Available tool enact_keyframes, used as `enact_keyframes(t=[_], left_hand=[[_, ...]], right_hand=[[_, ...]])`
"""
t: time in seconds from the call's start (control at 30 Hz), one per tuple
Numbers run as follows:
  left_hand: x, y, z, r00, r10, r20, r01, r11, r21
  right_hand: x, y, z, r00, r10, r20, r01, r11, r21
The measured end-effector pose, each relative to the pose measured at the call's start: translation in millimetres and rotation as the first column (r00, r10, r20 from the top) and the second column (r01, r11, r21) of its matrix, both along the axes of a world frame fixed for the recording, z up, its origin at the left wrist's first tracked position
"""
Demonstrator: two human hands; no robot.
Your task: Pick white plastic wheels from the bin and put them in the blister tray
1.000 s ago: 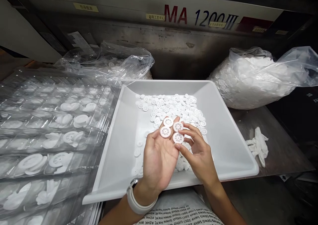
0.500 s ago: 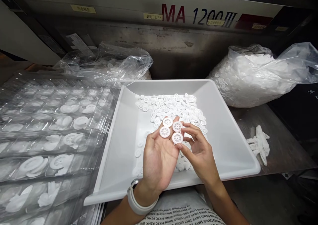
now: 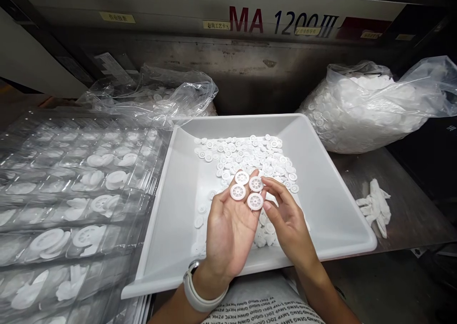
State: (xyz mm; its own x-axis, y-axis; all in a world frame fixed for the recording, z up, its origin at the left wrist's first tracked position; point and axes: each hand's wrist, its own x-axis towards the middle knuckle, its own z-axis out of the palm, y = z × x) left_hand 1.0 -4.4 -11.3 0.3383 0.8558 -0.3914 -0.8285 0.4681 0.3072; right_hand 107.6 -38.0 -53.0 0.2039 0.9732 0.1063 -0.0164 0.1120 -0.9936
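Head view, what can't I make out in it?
All in the head view:
Undersides of the four wheels on the left hand: hidden by that hand.
Part of the tray floor: behind the left hand.
Clear packs: cut off by the left edge.
Clothing: cut off by the bottom edge.
Left bag, contents: blurred by its creases.

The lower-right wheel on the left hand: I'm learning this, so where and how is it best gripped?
Perhaps grip the wheel by its rim, from the right: it lies spokes up near the edge of the left hand, rim toward the right hand.
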Motion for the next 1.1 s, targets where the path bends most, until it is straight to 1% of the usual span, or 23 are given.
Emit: enact_keyframes(t=[0.2, 0.47, 0.73, 1.1], left_hand=[[1.8, -0.2, -0.5, 0.999, -0.041, 0.027, 0.04, 0.999, 0.02], [2.5, -0.8, -0.1, 0.998, -0.05, 0.035, 0.049, 0.999, 0.017], [4.3, -0.8, 1.0, 0.997, -0.07, 0.045, 0.07, 0.998, -0.002], [3.6, -1.6, 0.3, 0.992, -0.107, 0.069, 0.106, 0.994, 0.018]], right_hand=[[0.2, -1.8, 2.0, 1.0, -0.004, -0.008, 0.004, 1.0, -0.01], [-0.4, -1.4, 2.5, 1.0, -0.018, -0.006, 0.018, 1.0, -0.008], [-0.7, -5.3, -0.8, 0.992, -0.094, 0.082, 0.094, 0.996, 0.012], [-2.0, -5.6, -2.4, 0.988, -0.084, 0.127, 0.083, 0.997, 0.009]])
